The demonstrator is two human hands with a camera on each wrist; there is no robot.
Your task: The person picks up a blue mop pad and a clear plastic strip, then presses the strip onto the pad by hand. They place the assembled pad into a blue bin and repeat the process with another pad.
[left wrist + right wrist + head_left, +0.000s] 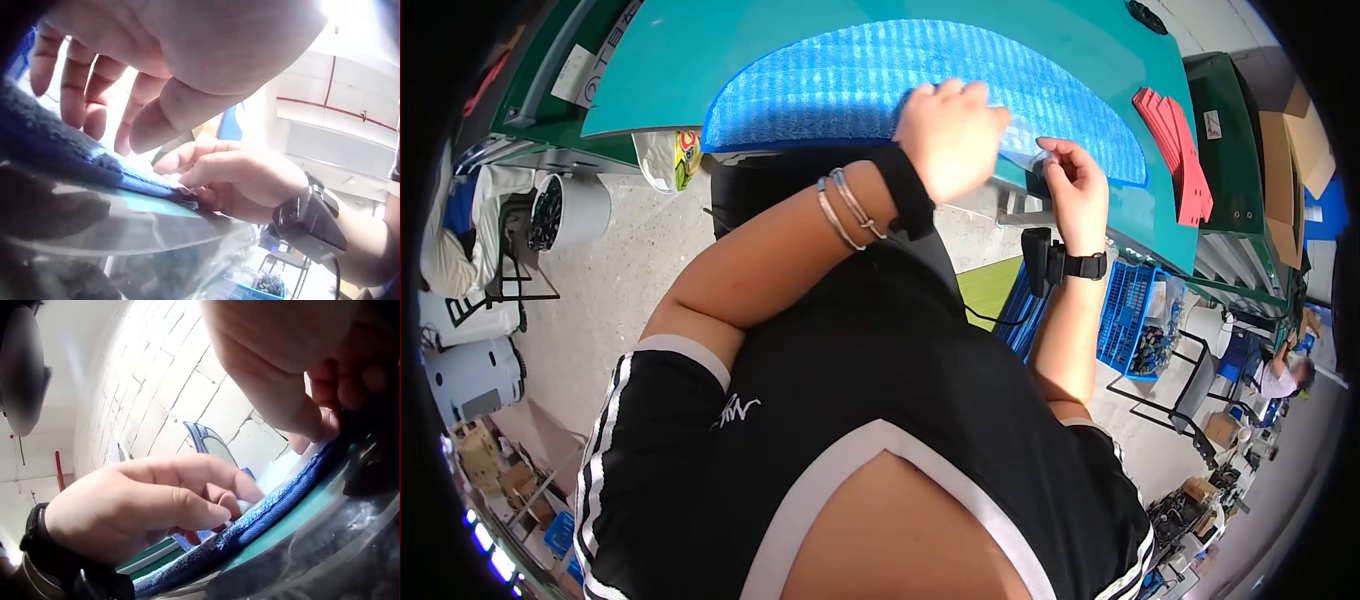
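My right hand (1082, 192), right of upper centre, pinches clear film (1021, 141) between thumb and forefinger. My left hand (952, 142), upper centre, has fingers loosely extended over the blue pad (820, 92), which spans the upper frame on a green table (645, 70). Red pieces (1172, 150): upper right.

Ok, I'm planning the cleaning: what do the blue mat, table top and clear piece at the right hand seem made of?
Blue mat: probably synthetic pile fabric, fuzzy on top, with a ribbed, cloth-like edge.
Table top: smooth, even green, perhaps a rubber or laminate covering; its core doesn't show.
Clear piece: likely thin plastic film, since blue shows through, though blur leaves its finish open.
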